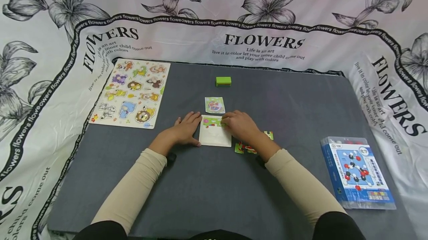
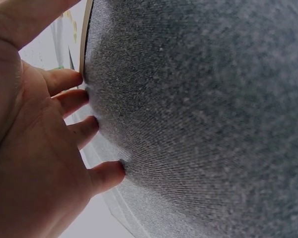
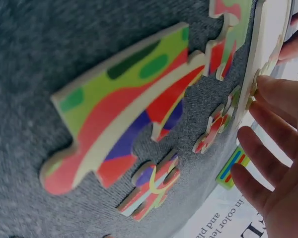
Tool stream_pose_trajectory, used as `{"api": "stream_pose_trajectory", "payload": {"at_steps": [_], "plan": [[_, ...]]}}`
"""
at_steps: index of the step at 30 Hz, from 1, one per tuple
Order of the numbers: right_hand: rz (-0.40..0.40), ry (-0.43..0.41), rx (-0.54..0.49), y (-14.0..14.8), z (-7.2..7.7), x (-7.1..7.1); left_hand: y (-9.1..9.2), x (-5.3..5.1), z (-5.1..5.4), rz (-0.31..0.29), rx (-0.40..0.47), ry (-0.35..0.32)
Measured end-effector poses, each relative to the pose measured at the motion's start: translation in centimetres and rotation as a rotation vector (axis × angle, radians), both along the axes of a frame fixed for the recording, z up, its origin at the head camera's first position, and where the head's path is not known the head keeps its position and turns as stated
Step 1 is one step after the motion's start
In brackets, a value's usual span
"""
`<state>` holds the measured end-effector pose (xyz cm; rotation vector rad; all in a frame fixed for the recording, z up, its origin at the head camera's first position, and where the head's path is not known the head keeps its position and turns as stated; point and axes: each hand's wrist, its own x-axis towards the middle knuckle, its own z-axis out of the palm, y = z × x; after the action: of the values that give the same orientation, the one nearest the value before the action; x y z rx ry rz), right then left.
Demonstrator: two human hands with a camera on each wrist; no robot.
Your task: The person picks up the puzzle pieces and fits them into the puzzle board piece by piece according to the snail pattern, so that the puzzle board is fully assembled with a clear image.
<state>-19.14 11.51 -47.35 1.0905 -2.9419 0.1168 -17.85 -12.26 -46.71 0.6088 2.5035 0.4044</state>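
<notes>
A white puzzle tray (image 1: 215, 138) lies on the grey table, with colourful puzzle pieces (image 1: 210, 122) along its far edge. My left hand (image 1: 184, 128) rests at the tray's left side, fingers spread and thumb by its near left corner. In the left wrist view, the fingertips touch the grey cloth beside the tray's edge (image 2: 84, 37). At the far right corner, my right hand (image 1: 243, 125) pinches a puzzle piece (image 3: 252, 95) against the tray, mostly hidden by the fingers. Several loose pieces (image 3: 124, 109) in red, green and purple lie under the right wrist.
Just beyond the tray lies a small picture card (image 1: 214, 105), and farther back a green block-like box (image 1: 223, 81). An animal picture board (image 1: 132, 95) is at the left. A blue and clear plastic case (image 1: 359, 175) with molecule pictures stands at the right.
</notes>
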Motion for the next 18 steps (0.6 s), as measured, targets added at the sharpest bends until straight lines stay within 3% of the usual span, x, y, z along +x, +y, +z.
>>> {"api": "stream_pose_trajectory", "payload": {"at_steps": [10,18], "plan": [[0.024,-0.108,-0.007,1.2,0.6,0.9,0.3,0.0,-0.1,-0.010,-0.004,-0.010],[-0.051,-0.217,-0.047,2.4,1.5,0.6,0.2,0.0,0.0,0.003,-0.006,0.000]]}}
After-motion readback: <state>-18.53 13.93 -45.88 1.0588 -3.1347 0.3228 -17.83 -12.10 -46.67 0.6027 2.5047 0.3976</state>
